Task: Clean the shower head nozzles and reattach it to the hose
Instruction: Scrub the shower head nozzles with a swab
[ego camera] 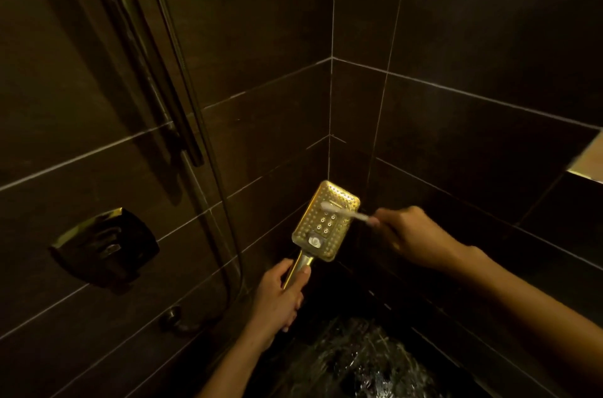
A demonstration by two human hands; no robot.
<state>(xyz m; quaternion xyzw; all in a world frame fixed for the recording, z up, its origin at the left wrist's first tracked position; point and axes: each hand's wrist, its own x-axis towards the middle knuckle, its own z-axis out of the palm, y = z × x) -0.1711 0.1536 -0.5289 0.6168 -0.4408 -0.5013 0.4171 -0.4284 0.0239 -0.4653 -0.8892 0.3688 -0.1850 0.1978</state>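
1. Left hand (280, 296) clenched round the gold handle of the shower head (324, 221), thumb pressed along the stem; head held nozzle face up and tilted toward the camera, in mid-air before the tiled corner (330, 149), low in the view.
2. Right hand (412, 236) closed on a pale toothbrush (346, 212), bristle end lying across the upper part of the nozzle plate; brush blurred, so likely mid-stroke.
3. Judged stage: scrubbing under way, reattachment not yet begun. Hose (208, 169) hanging along the left wall beside the riser rail (137, 65); free end hidden in the dark, coupling not visible.
4. Risk of slip: wet metal handle gripped only at its lower end, sideways brush pressure at the far end of the head acting as a lever; possible twist out of the fingers and a drop onto the wet floor (365, 361).
5. Risk of missed nozzles: dim light and glare on the gold face hiding the lower rows and the central cluster near the mode button.
6. Risk of brush skidding off the plate edge and knuckles striking the wall just behind.
7. Risk at rejoining: washer or thread state impossible to judge here; cross-threading likely if done blind.
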